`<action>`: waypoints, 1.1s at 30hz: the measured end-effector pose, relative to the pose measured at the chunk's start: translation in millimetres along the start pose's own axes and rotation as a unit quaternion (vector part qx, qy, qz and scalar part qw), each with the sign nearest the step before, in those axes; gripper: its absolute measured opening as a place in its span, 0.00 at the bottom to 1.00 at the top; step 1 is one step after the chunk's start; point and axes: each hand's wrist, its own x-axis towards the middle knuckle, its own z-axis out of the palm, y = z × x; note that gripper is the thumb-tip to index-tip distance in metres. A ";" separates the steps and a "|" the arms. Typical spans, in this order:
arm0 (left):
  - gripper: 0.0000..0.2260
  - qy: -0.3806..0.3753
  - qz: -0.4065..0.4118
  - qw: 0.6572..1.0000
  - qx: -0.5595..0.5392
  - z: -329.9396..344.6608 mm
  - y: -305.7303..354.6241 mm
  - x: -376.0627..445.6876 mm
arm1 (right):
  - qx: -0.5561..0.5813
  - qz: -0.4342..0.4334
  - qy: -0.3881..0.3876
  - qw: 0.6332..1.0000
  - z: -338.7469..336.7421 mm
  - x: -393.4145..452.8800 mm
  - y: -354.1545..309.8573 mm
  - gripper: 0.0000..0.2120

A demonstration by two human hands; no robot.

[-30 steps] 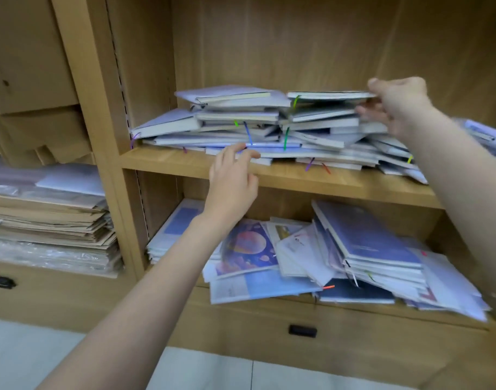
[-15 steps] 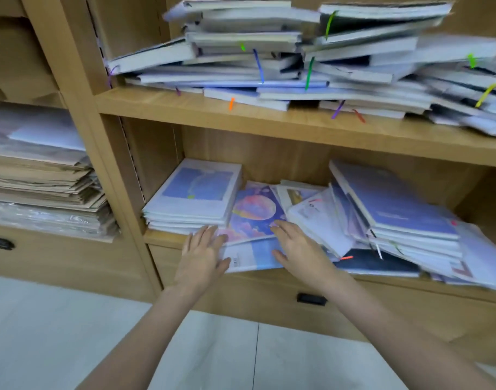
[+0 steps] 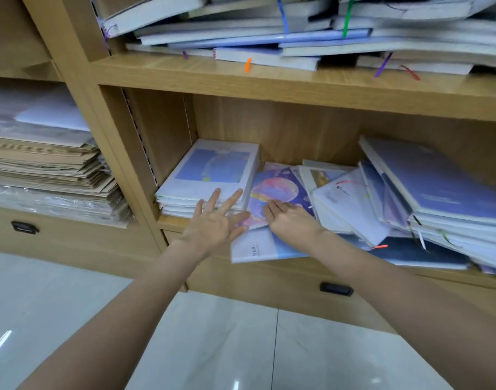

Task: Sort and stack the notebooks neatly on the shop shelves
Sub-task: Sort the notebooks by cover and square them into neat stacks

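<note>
On the lower shelf (image 3: 168, 222) a tidy stack of white notebooks with a blue picture (image 3: 213, 170) sits at the left. Beside it lies a notebook with a pink planet cover (image 3: 277, 190), over a pale blue notebook (image 3: 266, 249) that juts past the shelf front. My left hand (image 3: 216, 223) is spread, fingers straight, at the front of the white stack. My right hand (image 3: 289, 220) rests flat on the planet notebook. A slanted heap of blue and white notebooks (image 3: 427, 192) fills the right side. The upper shelf carries a jumbled pile of notebooks (image 3: 297, 35) with coloured ribbons.
The left bay holds stacks of brown paper and plastic-wrapped sheets (image 3: 44, 170). Drawers with black handles (image 3: 336, 289) run under the shelves. The upper shelf board (image 3: 241, 80) hangs over my hands. A glossy tiled floor (image 3: 213, 347) lies below.
Both hands came down from the upper shelf pile to the lower shelf. My view dropped and moved closer. The left hand spread against the white stack; the right slid onto the planet notebook.
</note>
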 end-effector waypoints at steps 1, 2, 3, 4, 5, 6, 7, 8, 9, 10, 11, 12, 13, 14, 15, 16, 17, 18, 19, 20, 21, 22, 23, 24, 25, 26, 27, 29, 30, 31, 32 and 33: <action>0.21 -0.039 -0.011 0.999 0.013 -7.1 0.5 4.5 | 0.003 0.002 0.009 1.000 -0.1 -0.4 2.6 0.23; 0.20 -0.061 -0.014 0.998 0.020 -14.4 1.0 6.5 | 0.004 -0.002 0.020 1.000 0.5 -1.3 5.6 0.22; 0.20 -0.068 -0.010 0.997 0.019 -19.7 0.6 6.0 | 0.010 -0.008 0.027 1.000 1.0 -2.7 9.0 0.20; 0.20 -0.071 -0.008 0.997 0.012 -23.0 -0.9 3.5 | 0.024 -0.017 0.026 0.999 -3.5 -4.8 12.7 0.18; 0.20 -0.075 -0.009 0.997 0.000 -25.4 -2.7 1.5 | 0.041 -0.023 0.019 0.999 -10.3 -7.8 17.2 0.17; 0.20 -0.080 -0.012 0.997 -0.012 -26.8 -4.5 0.2 | 0.051 -0.032 0.012 0.998 -17.4 -11.4 21.4 0.18; 0.20 -0.085 -0.016 0.996 -0.023 -27.1 -5.9 -0.6 | 0.047 -0.048 0.009 0.998 -24.8 -16.4 25.6 0.19; 0.21 -0.090 -0.020 0.995 -0.030 -28.1 -6.9 -0.7 | 0.045 -0.066 0.020 0.997 -27.9 -21.4 30.1 0.20; 0.22 -0.094 -0.025 0.995 -0.037 -29.5 -8.1 -0.4 | 0.045 -0.078 0.027 0.996 -28.5 -27.4 35.3 0.21; 0.22 -0.099 -0.029 0.994 -0.044 -30.4 -9.6 0.3 | 0.054 -0.082 0.027 0.995 -29.5 -34.1 39.4 0.21; 0.23 -0.105 -0.031 0.993 -0.048 -30.4 -10.5 0.9 | 0.068 -0.087 0.038 0.993 -30.8 -42.4 42.8 0.21; 0.23 -0.112 -0.034 0.992 -0.053 -29.8 -11.1 0.7 | 0.079 -0.094 0.054 0.991 -32.8 -51.5 45.8 0.21; 0.24 -0.115 -0.037 0.991 -0.057 -28.7 -11.3 0.8 | 0.087 -0.102 0.067 0.989 -31.8 -61.1 48.5 0.20; 0.24 -0.117 -0.038 0.991 -0.061 -27.6 -11.0 0.8 | 0.085 -0.113 0.102 0.985 -29.8 -70.9 50.3 0.20; 0.23 -0.118 -0.039 0.990 -0.067 -26.7 -9.8 1.6 | 0.083 -0.122 0.141 0.979 -28.0 -80.5 51.2 0.19; 0.23 -0.123 -0.043 0.988 -0.077 -25.7 -8.3 1.8 | 0.084 -0.125 0.169 0.974 -27.8 -89.2 51.1 0.18; 0.22 -0.129 -0.050 0.986 -0.089 -24.7 -6.2 1.3 | 0.086 -0.124 0.188 0.971 -28.9 -96.7 48.9 0.18; 0.20 -0.131 -0.057 0.985 -0.098 -21.8 -5.1 -0.5 | 0.089 -0.123 0.204 0.967 -26.9 -101.7 45.3 0.17; 0.20 -0.122 -0.060 0.985 -0.102 -18.5 -4.0 -5.0 | 0.094 -0.115 0.214 0.965 -24.3 -105.2 41.3 0.17; 0.19 -0.099 -0.061 0.988 -0.104 -13.7 -3.2 -12.1 | 0.096 -0.107 0.216 0.966 -20.0 -106.3 36.2 0.16; 0.20 -0.063 -0.057 0.991 -0.108 -8.2 -1.7 -21.5 | 0.097 -0.098 0.206 0.969 -15.9 -107.6 29.2 0.15; 0.20 -0.019 -0.055 0.990 -0.126 -1.4 0.5 -30.3 | 0.098 -0.089 0.198 0.971 -12.3 -109.0 20.9 0.15; 0.21 0.022 -0.063 0.984 -0.164 5.2 4.1 -38.6 | 0.103 -0.080 0.194 0.972 -10.5 -110.5 12.0 0.15; 0.22 0.049 -0.087 0.968 -0.231 10.6 10.4 -46.0 | 0.112 -0.073 0.197 0.971 -10.0 -110.7 3.6 0.17; 0.22 0.055 -0.119 0.934 -0.331 14.5 19.4 -51.3 | 0.118 -0.065 0.193 0.972 -12.9 -109.8 -3.4 0.20; 0.21 0.043 -0.149 0.880 -0.450 16.6 29.4 -55.2 | 0.112 -0.059 0.184 0.975 -17.0 -107.9 -9.7 0.22; 0.20 0.027 -0.175 0.809 -0.561 17.1 40.2 -57.8 | 0.100 -0.052 0.180 0.977 -20.9 -105.7 -15.8 0.23; 0.18 0.007 -0.221 0.679 -0.700 16.9 54.9 -61.1 | 0.092 -0.049 0.161 0.982 -26.3 -98.6 -25.3 0.22; 0.17 0.007 -0.240 0.652 -0.719 15.3 57.0 -62.6 | 0.093 -0.041 0.144 0.984 -29.4 -94.8 -29.5 0.22; 0.16 0.004 -0.249 0.639 -0.728 13.1 57.0 -64.2 | 0.095 -0.030 0.130 0.987 -32.8 -92.9 -34.1 0.22; 0.16 -0.004 -0.250 0.632 -0.733 9.9 55.7 -65.6 | 0.099 -0.020 0.131 0.986 -40.5 -91.9 -36.4 0.23; 0.16 -0.015 -0.247 0.630 -0.736 6.7 54.2 -67.7 | 0.116 -0.010 0.134 0.984 -46.0 -91.0 -35.0 0.23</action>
